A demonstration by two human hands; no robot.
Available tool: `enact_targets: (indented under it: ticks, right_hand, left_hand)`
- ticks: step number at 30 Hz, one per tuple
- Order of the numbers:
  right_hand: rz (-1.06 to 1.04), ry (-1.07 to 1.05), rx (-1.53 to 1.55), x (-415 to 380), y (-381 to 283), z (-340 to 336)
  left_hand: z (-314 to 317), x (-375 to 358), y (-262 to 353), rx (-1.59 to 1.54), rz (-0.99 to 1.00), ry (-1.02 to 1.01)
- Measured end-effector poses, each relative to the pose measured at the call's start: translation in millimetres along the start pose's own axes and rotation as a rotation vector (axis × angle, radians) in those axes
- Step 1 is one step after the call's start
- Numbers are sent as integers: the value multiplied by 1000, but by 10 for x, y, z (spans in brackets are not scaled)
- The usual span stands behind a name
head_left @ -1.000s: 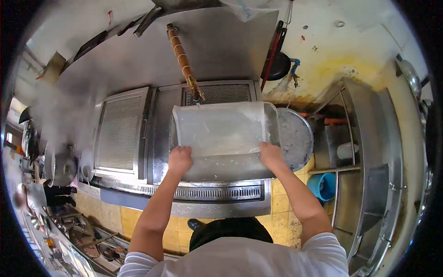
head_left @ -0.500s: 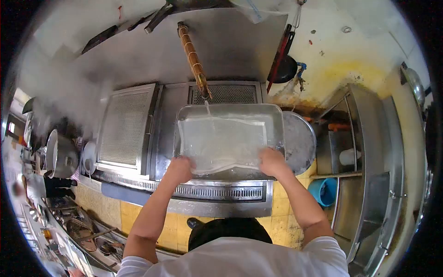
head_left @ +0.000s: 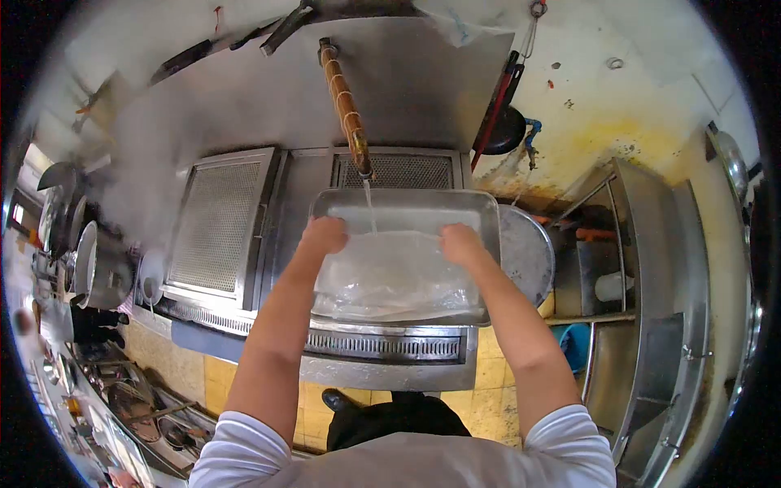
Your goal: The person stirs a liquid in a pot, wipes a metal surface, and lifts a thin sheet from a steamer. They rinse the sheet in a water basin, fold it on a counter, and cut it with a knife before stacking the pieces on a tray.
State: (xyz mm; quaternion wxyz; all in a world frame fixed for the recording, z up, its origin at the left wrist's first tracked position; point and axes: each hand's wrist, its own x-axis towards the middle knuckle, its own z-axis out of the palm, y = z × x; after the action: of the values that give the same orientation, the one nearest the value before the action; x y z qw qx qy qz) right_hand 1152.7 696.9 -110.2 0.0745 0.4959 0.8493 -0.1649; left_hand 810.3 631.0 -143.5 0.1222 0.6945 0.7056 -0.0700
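From my remote station I observe the left hand (head_left: 327,235) and right hand (head_left: 462,243) closed on the far edge of the translucent sheet (head_left: 399,272), which lies inside the metal tray (head_left: 407,196) below the running spout (head_left: 346,114), apparently gripped apart for even spreading.

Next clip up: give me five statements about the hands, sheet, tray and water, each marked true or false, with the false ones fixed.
1. The left hand and right hand hold the translucent sheet. True.
2. They grip its near edge. False: they hold its far edge.
3. Water runs from the wrapped pipe into the metal tray. True.
4. The sheet lies outside the tray. False: it lies in the tray.
5. A black pan hangs by the wall. True.
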Motion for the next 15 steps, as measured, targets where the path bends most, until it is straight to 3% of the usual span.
enact_targets:
  ticks: [3,6,9,12,15]
  right_hand:
    - [-53,195,-31,-62,213,156]
    - [-16,274,-17,-112,477,270]
    - [47,314,39,-202,691,233]
    - [12,531,306,-555,616,-134]
    - [-39,566,489,-766,648,-458]
  left_hand:
    - [-19,-121,-25,1,40,-48]
    - [39,-301,-152,-78,112,75]
    - [-26,-530,-209,-265,-40,217]
    - [-186,-842,-191,-579,-104,468]
    - [-683,-1239,18,-950,-279,474]
